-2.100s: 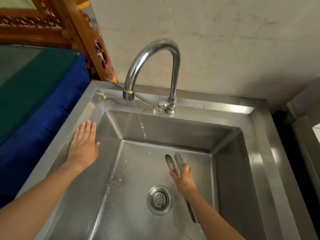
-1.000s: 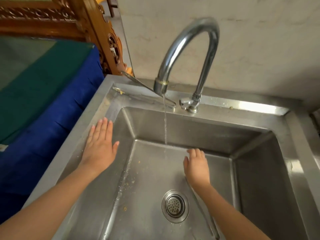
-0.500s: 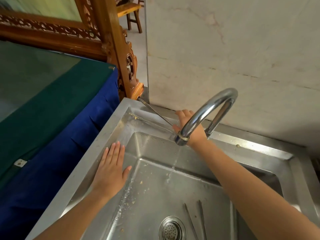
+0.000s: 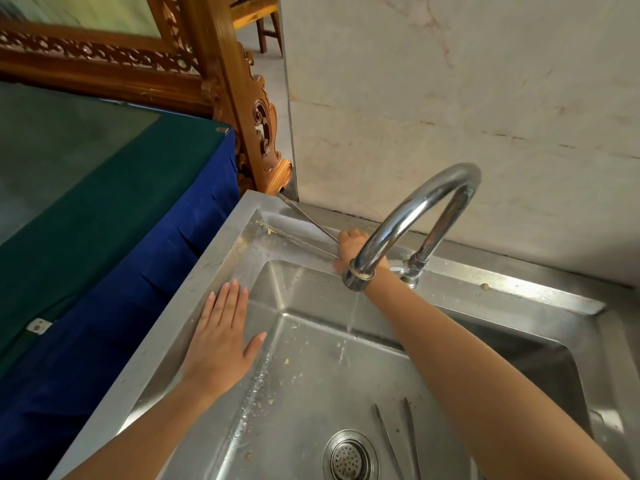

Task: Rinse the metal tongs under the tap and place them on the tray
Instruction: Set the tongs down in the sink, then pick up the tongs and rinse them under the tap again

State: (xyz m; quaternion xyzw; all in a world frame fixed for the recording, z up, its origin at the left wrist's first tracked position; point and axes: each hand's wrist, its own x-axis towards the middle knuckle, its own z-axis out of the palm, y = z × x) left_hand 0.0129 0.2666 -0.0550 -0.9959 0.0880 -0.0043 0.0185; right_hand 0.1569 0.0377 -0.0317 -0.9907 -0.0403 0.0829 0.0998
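A thin pair of metal tongs (image 4: 309, 218) lies spread on the sink's back left ledge, one arm tilted up over the corner. My right hand (image 4: 349, 245) reaches behind the tap spout (image 4: 415, 209) and is curled around the joined end of these tongs. A second pair of tongs (image 4: 398, 441) lies flat in the basin beside the drain (image 4: 349, 457). A thin stream of water (image 4: 351, 317) runs from the tap. My left hand (image 4: 221, 334) rests flat, fingers together, on the left rim of the steel sink (image 4: 207, 258). No tray is in view.
Food scraps dot the basin floor and back ledge. A table under green and blue cloth (image 4: 138, 254) butts against the sink's left side. A carved wooden frame (image 4: 242, 98) stands behind it. A stone wall (image 4: 450, 98) closes the back.
My right hand let go of the tongs in the basin, passed under the water, reached to the back ledge, and its fingers have now curled on the ledge tongs. My left hand stayed put.
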